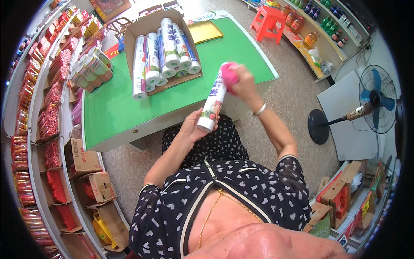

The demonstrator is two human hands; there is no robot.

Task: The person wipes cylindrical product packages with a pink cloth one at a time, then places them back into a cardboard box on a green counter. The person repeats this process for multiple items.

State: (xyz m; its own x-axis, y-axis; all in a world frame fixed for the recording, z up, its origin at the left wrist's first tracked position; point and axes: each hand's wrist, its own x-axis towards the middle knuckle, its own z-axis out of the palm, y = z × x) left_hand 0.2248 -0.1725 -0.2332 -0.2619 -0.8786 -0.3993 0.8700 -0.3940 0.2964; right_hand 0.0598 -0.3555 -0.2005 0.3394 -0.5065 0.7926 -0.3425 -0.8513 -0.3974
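My left hand (191, 127) grips the lower end of a roll of plastic cling film (213, 97), which is held tilted in front of my body. At its upper end, my right hand (244, 82) holds a bright pink cloth (230, 76) against the roll's side; hand and cloth are blurred. Beyond them, an open cardboard box (129, 48) stands on the green tabletop (111, 106) with several similar rolls lying in it, their white ends towards me.
A yellow tray (207, 33) lies behind the box, and a pack of cans (92, 69) stands at the table's left. Packed shelves (48, 119) line the left side. A red plastic stool (268, 22) and a standing fan (372, 97) are to the right.
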